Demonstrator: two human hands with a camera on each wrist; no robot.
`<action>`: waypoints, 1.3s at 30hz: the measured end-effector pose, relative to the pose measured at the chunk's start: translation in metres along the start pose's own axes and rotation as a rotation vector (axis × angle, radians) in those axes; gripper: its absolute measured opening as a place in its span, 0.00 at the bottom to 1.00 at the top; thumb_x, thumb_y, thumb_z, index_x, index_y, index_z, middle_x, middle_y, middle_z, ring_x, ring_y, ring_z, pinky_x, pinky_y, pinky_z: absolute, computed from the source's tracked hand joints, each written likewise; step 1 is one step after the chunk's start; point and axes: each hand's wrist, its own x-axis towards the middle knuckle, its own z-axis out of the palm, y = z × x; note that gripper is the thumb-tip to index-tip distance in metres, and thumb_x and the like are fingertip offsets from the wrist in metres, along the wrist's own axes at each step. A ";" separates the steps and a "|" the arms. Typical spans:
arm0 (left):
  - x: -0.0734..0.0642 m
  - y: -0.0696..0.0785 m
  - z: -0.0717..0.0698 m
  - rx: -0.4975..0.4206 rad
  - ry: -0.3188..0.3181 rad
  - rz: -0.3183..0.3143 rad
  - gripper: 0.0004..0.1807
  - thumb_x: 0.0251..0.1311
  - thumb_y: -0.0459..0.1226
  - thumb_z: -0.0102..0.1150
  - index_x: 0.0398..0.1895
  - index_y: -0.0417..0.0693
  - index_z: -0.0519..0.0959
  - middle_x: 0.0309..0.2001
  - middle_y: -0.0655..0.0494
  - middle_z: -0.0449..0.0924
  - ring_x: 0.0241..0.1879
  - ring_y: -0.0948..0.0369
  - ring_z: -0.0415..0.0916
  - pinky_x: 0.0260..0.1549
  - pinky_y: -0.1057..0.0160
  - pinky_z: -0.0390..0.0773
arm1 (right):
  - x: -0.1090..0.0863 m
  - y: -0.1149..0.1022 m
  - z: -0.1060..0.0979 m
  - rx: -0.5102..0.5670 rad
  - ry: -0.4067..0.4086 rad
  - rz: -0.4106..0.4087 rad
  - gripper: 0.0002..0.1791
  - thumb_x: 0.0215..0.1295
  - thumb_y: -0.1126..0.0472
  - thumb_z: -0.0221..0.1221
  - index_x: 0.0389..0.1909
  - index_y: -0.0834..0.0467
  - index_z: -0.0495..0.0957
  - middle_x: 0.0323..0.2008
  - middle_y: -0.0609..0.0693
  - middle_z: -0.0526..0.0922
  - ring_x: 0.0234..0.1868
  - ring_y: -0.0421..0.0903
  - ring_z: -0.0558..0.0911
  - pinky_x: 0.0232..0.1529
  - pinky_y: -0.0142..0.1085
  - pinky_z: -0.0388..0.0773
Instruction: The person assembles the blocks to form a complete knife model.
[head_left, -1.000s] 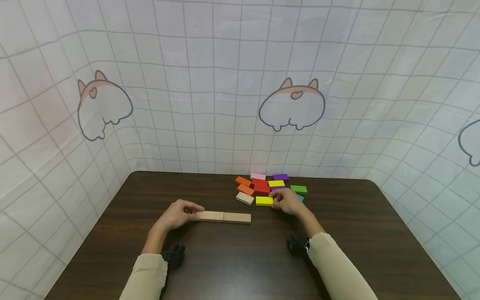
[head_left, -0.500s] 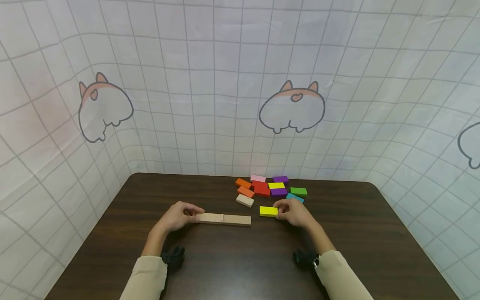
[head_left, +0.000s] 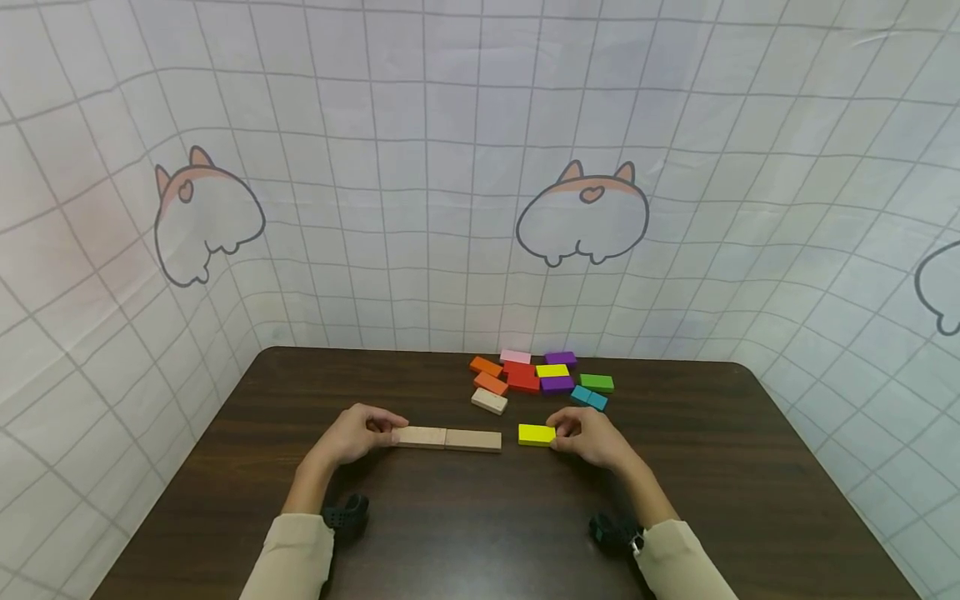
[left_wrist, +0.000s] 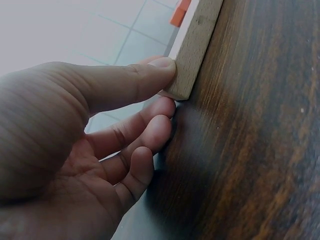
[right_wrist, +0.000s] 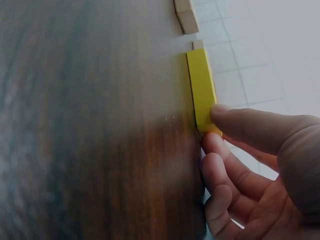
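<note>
Two plain blocks make up your row (head_left: 447, 439), end to end on the desk (head_left: 465, 517); your yellow block (head_left: 536, 435) is just right of the row, lined up yet apart, so I'd judge two joined, the third not; the loose blocks (head_left: 522, 382) behind the row aren't in it; your left hand (head_left: 354, 433) pinches the row's left end; your right hand (head_left: 596, 439), thumb and finger closed in, clamps the yellow block's end away from the row.

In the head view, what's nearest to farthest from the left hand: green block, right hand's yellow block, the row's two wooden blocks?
1. Left wooden block: pinched by the left hand.
2. Right wooden block: just right of it.
3. Yellow block: farther right, in the right hand.
4. Green block: back right.
</note>
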 end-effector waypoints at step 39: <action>0.000 0.002 -0.001 -0.006 -0.005 -0.005 0.11 0.64 0.34 0.68 0.49 0.47 0.89 0.36 0.52 0.83 0.33 0.58 0.73 0.35 0.60 0.74 | -0.001 -0.016 0.021 -0.021 -0.012 -0.057 0.12 0.63 0.63 0.69 0.47 0.56 0.85 0.31 0.47 0.82 0.31 0.43 0.76 0.35 0.35 0.75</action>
